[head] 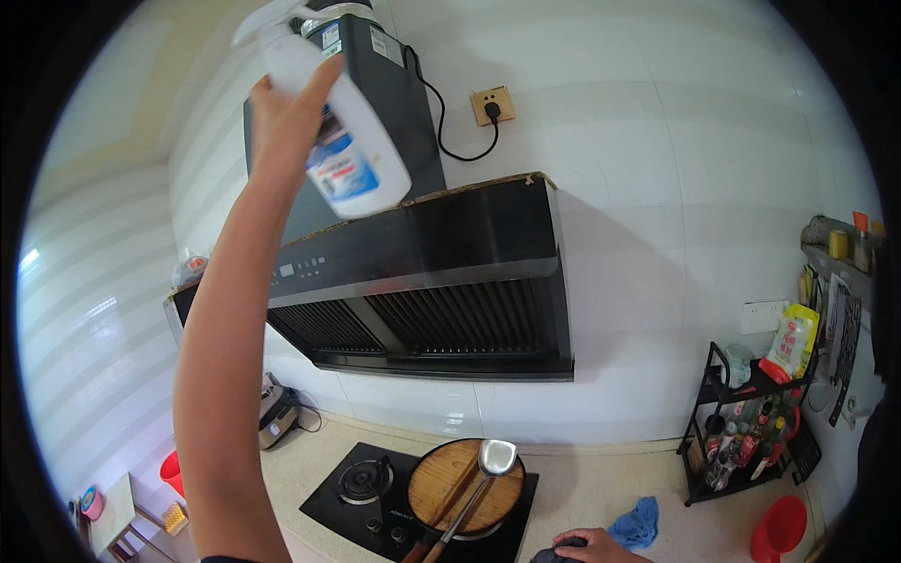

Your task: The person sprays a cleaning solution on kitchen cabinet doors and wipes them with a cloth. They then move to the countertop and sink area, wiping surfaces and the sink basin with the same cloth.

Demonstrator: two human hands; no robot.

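My left hand [285,123] is raised high and grips a white spray bottle [380,158] with a blue-and-white label. The bottle tilts, its trigger head toward the upper left and its base in front of the upper edge of a black range hood [450,232]. Whether the base touches the hood, I cannot tell. Low at the bottom edge, my right hand [597,546] holds a dark grey cloth [556,554] by the counter. Beside that hand a crumpled blue cloth [635,524] lies on the countertop [591,485].
A gas stove [334,507] carries a wok with a wooden lid [440,485]; a metal spatula [497,457] lies across it. At right stand a black rack [704,415] of bottles and a red plastic scoop [778,531]. A cord runs from the hood to a wall socket [503,95].
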